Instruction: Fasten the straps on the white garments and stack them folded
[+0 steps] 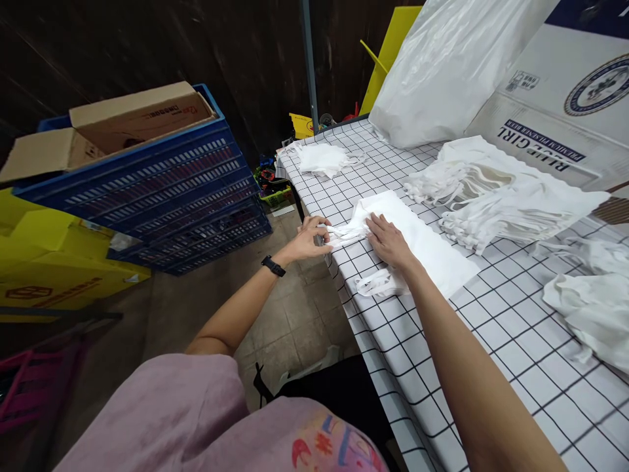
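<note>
Table: its checked cover could ruck under a hard pull. Carton, far right of the table: inverted print reads "BLUE GIRL PREMIUM PILSNER BEER". White cloth: flat near the table's left edge; light pressure may let it skid. Right hand: spread, pressing the cloth. Left hand: pinching strips at the table's left edge; uneven tension may tangle them.

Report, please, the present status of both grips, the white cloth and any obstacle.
Left grip curled at white straps. Right grip flat on white cloth. Cloth spread on checked tablecloth. Small white bundle apart, beyond; no obstacle seen.
</note>
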`<state>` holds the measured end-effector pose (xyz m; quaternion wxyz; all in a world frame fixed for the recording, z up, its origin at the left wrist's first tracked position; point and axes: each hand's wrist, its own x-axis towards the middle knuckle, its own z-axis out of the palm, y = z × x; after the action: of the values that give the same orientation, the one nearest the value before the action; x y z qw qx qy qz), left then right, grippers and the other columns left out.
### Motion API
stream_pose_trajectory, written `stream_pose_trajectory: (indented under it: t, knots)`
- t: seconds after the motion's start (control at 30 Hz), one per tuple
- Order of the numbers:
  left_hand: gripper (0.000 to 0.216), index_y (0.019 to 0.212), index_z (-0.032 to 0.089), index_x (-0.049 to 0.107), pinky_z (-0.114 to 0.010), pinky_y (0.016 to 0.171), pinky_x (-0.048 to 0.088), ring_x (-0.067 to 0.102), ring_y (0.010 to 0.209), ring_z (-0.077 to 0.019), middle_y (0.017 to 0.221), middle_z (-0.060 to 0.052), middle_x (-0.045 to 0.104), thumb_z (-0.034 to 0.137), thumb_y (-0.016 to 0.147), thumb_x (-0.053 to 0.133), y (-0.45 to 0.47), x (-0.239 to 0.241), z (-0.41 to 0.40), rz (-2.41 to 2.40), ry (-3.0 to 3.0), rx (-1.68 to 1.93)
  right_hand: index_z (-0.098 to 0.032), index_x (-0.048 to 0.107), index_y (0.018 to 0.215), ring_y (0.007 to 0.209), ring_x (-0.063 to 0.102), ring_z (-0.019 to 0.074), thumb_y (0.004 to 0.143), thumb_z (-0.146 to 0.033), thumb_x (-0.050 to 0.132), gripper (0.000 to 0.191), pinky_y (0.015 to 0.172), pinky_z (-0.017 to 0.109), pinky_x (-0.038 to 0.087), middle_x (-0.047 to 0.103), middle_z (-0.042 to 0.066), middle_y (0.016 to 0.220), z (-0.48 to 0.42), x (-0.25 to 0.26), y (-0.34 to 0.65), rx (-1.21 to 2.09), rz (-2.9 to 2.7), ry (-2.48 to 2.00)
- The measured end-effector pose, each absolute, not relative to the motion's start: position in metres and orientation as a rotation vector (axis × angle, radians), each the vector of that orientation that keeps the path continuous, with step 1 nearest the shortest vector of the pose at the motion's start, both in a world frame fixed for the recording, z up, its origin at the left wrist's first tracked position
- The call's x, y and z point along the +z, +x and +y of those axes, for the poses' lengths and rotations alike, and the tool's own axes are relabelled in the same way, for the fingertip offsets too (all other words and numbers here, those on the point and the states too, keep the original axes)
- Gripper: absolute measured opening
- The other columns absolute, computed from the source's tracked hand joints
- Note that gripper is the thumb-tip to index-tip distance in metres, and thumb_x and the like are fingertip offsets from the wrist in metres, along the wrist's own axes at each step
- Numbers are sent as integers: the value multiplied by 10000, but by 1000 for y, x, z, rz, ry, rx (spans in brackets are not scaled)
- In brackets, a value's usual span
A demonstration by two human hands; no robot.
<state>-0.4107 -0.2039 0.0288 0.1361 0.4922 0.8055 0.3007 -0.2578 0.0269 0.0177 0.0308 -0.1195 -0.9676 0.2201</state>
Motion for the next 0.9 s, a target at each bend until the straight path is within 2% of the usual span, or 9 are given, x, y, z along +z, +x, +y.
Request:
stream_pose_trajectory:
  t: [0.1,0.23,0.4,0.5,0.6,0.77,0.9]
  knots:
    - [225,769,214,682,-533,1135,356,442,1309,-313,1333,-66,600,407,872,734,-412,23,-206,2341,1412,945,-156,416,1617,1609,192,295,1053,-333,303,602,1294,572,215,264,77,1718,26,18,-258,670,-2989,-382]
    - [222,761,232,717,-516,1125,388,505,1248,-293,1236,-62,667,400,904,689,-410,16,-209,2390,1382,1079,-152,422,1614,1606,204,308,1051,-328,308,601,1286,594,227,273,86,1715,25,19,-258,663,-2987,-383]
    - [236,762,230,692,-457,1048,460,624,1059,-250,1015,-59,727,401,918,649,-410,17,-212,2400,1346,1357,-151,423,1614,1606,205,310,1052,-338,302,605,1285,593,228,275,86,1715,27,16,-258,662,-2982,-373]
    - [159,935,228,686,-463,1054,454,621,1075,-253,1056,-60,711,378,900,650,-411,21,-210,2419,1379,1300,-147,416,1619,1605,206,308,1055,-335,297,606,1288,583,228,270,91,1716,28,16,-258,655,-2985,-368]
    - [260,1102,243,679,-504,1073,423,558,1188,-290,1206,-82,660,407,903,641,-412,22,-206,2413,1399,1076,-189,421,1619,1601,220,307,1057,-336,305,593,1280,591,245,279,78,1715,28,15,-258,646,-2976,-347]
    - [122,885,225,667,-528,1120,378,506,1239,-306,1228,-74,630,335,842,697,-418,23,-196,2374,1380,960,-199,419,1621,1604,212,301,1051,-328,314,594,1286,591,225,276,66,1717,29,15,-258,656,-2977,-345]
    - [196,819,215,658,-508,1148,366,537,1197,-284,1191,-61,632,367,779,775,-423,28,-196,2264,1395,1030,-190,412,1622,1607,205,289,1053,-331,303,596,1288,584,220,270,69,1719,29,15,-258,671,-2975,-340]
